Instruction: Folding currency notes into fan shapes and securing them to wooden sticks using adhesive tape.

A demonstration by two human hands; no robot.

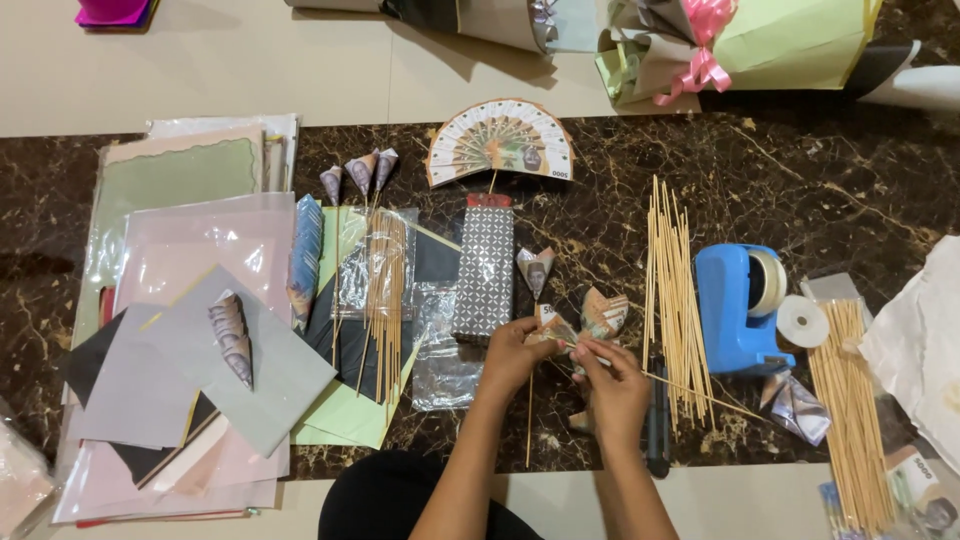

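A folded banknote (553, 325) is pinched by the left hand (513, 352) above the dark marble table (820, 180). A thin wooden stick (690, 388) is gripped by the right hand (612, 385), beside the blue tape holder (735, 305).

Hands: two, left hand (515, 350), right hand (612, 385)
Banknote fans: one (500, 140)
Tape dispensers: one, blue (738, 305)
Loose tape rolls: one, white (802, 321)
Rolled banknote cones on sticks at top: three (358, 172)
Patterned boxes: one (485, 268)
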